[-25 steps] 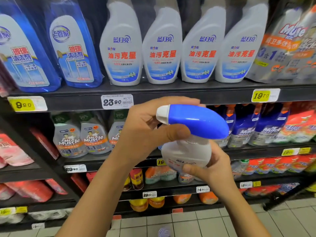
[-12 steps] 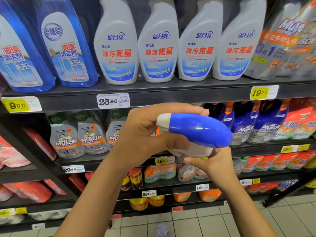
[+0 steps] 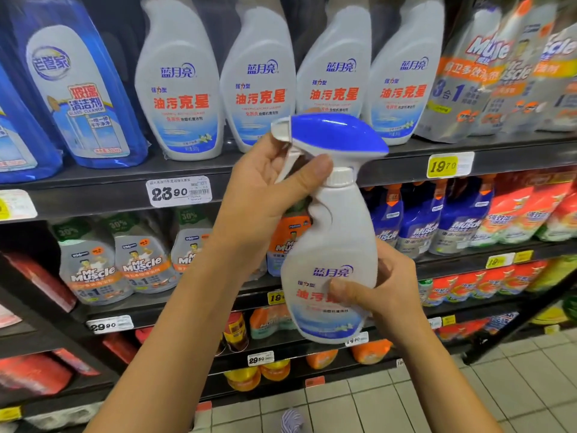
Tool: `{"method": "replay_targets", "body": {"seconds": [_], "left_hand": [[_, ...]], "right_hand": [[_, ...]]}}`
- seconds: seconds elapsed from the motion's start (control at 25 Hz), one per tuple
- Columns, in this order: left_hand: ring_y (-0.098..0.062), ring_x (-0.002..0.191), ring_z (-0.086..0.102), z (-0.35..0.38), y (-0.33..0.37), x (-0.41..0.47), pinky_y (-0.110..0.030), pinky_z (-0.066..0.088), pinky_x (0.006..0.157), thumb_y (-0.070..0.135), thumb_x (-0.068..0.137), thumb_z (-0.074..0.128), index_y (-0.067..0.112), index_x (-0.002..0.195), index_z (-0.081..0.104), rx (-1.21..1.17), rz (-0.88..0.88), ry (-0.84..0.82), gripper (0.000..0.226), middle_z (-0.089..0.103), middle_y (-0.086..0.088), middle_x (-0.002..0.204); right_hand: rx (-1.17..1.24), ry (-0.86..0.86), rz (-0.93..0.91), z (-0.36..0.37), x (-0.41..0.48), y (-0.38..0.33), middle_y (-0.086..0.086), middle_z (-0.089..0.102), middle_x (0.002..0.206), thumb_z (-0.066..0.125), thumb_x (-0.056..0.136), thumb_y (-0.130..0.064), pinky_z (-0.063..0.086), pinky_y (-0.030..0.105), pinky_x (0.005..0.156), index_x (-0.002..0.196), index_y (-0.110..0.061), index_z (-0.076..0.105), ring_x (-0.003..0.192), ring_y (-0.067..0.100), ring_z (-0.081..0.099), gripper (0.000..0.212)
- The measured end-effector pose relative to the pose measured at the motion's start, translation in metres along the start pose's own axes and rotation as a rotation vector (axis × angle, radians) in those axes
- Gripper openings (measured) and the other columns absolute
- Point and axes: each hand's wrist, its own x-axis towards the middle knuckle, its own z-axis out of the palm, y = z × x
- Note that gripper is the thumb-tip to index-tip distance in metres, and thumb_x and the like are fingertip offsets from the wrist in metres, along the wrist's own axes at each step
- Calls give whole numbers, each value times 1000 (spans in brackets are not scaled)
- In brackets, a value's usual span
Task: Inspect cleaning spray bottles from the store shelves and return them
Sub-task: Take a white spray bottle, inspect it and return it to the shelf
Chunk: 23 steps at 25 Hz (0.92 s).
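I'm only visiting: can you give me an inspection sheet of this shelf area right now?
Surface: dark store shelf, stocked; price tag reading 23.90 on its edge.
Job's things: white spray bottle with blue head, held roughly upright before the shelf, label facing camera; four matching bottles stand on the shelf.
Clutter: nothing seen.
Grips: left hand grips the neck under the head; right hand holds the lower body, thumb on label.
Cables: nothing seen.
Surroundings: blue glass-cleaner bottles left, Mr Muscle pouches below, tiled floor.
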Motion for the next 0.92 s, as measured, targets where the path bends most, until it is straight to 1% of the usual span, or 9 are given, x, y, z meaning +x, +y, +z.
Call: {"method": "replay_targets", "body": {"seconds": [0.12, 0.2, 0.28, 0.36, 0.48, 0.64, 0.72, 0.8, 0.92], "left_hand": [[-11, 105, 65, 1, -8, -1, -21, 52, 83, 7, 82, 62, 10, 120, 58, -15, -61, 54, 39, 70, 1, 109], [-12, 106, 66, 4, -14, -9, -22, 53, 84, 13, 82, 62, 17, 119, 61, -33, -131, 75, 38, 71, -1, 113], [-15, 98, 69, 7, -19, -20, -25, 56, 78, 23, 88, 57, 24, 112, 68, -38, -159, 42, 26, 73, -3, 107], [-20, 95, 70, 12, -19, -30, -28, 56, 75, 31, 91, 53, 27, 115, 68, -84, -187, -16, 28, 73, -7, 106], [-23, 101, 69, 14, -18, -43, -28, 56, 75, 28, 90, 59, 27, 126, 59, -129, -228, -29, 36, 70, -7, 114], [-20, 98, 70, 16, -18, -56, -22, 56, 69, 22, 85, 60, 20, 123, 57, -53, -258, -26, 38, 72, -3, 110], [-16, 99, 70, 19, -16, -60, -20, 56, 69, 23, 84, 58, 23, 123, 55, -33, -269, -38, 38, 71, 0, 111], [-14, 101, 69, 20, -14, -62, -20, 56, 71, 23, 86, 57, 27, 123, 54, -13, -245, -40, 37, 71, 2, 112], [-15, 100, 69, 22, -10, -64, -20, 56, 71, 20, 86, 57, 26, 122, 55, -17, -207, -14, 36, 71, 1, 111]], "right_hand": [[228, 32, 28, 7, 3, -19, 9, 75, 84, 75, 65, -19, 56, 31, 60, 92, -15, 72, 73, 25, 73, 27], [344, 84, 47, 10, 7, -34, 9, 74, 78, 73, 65, -16, 55, 29, 56, 87, -11, 72, 66, 23, 71, 22], [337, 138, 46, 11, 11, -48, 10, 73, 77, 76, 66, -12, 54, 29, 55, 86, -10, 71, 65, 23, 70, 21], [313, 183, 59, 13, 13, -59, 13, 73, 80, 76, 67, -15, 54, 31, 56, 88, -7, 71, 68, 26, 71, 23], [341, 225, 104, 17, 16, -70, 16, 74, 82, 72, 71, -17, 55, 32, 56, 88, -6, 71, 70, 28, 72, 20], [332, 327, 106, 19, 22, -80, 11, 74, 75, 74, 72, -15, 55, 31, 54, 76, -12, 74, 67, 25, 72, 5], [298, 354, 78, 19, 27, -84, 11, 74, 75, 77, 70, -16, 56, 30, 55, 79, -10, 72, 67, 25, 72, 12], [261, 348, 72, 21, 31, -87, 12, 75, 77, 73, 69, -21, 56, 30, 56, 84, -7, 70, 70, 26, 73, 21], [266, 313, 65, 22, 33, -88, 12, 74, 80, 70, 71, -22, 56, 31, 57, 91, -6, 69, 72, 25, 73, 25]]}}
